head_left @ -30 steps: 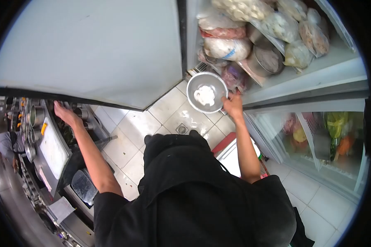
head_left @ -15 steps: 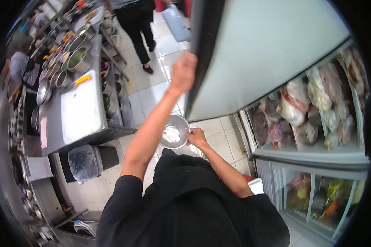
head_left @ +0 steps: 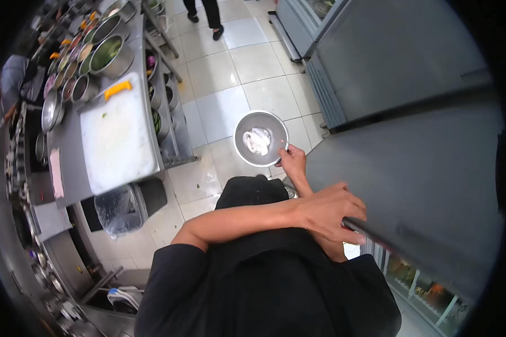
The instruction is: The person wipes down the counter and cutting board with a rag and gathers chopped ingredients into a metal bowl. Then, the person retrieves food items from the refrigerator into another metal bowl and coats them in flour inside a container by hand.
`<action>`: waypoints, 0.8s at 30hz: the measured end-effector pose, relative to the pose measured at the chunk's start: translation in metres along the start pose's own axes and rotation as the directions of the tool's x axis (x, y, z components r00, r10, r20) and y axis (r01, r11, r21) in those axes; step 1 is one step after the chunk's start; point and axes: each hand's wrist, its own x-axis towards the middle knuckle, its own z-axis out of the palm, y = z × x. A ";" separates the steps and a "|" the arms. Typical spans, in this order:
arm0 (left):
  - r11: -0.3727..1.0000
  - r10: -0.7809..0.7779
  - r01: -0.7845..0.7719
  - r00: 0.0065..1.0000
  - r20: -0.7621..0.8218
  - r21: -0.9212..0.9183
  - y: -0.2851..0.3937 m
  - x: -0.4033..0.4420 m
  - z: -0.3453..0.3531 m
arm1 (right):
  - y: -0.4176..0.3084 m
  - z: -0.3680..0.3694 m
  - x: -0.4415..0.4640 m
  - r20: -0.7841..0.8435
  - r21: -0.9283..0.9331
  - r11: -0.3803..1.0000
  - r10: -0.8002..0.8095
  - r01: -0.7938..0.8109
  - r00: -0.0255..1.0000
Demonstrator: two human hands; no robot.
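My right hand (head_left: 293, 162) grips the rim of a round metal bowl (head_left: 281, 128), with the thumb over the edge. Inside lie pale, glossy white pieces (head_left: 257, 141), whose kind I cannot make out. My left arm crosses in front of my body, over the right forearm. At its end my left hand (head_left: 331, 212) is on the edge of the grey refrigerator door (head_left: 416, 174), with that edge between thumb and fingers. The door now hides the upper shelves.
To the left, a steel counter (head_left: 70, 180) carries a white cutting board (head_left: 118, 140), a yellow-handled knife (head_left: 118, 89) and several metal pots (head_left: 111, 59). A lined bin (head_left: 118, 210) stands below. Another refrigerator (head_left: 393, 62) is ahead right. A person's legs (head_left: 212, 14) show on the tiled floor.
My left hand has swung the refrigerator door from wide open, far to the right and toward me, covering the bagged food. The bowl in my right hand has moved forward and slightly right.
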 end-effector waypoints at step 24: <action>0.782 -0.563 0.096 -0.316 -0.764 -0.616 -0.210 -0.109 -0.484 | -0.341 0.231 0.362 0.697 0.008 0.972 -0.172 0.233 0.696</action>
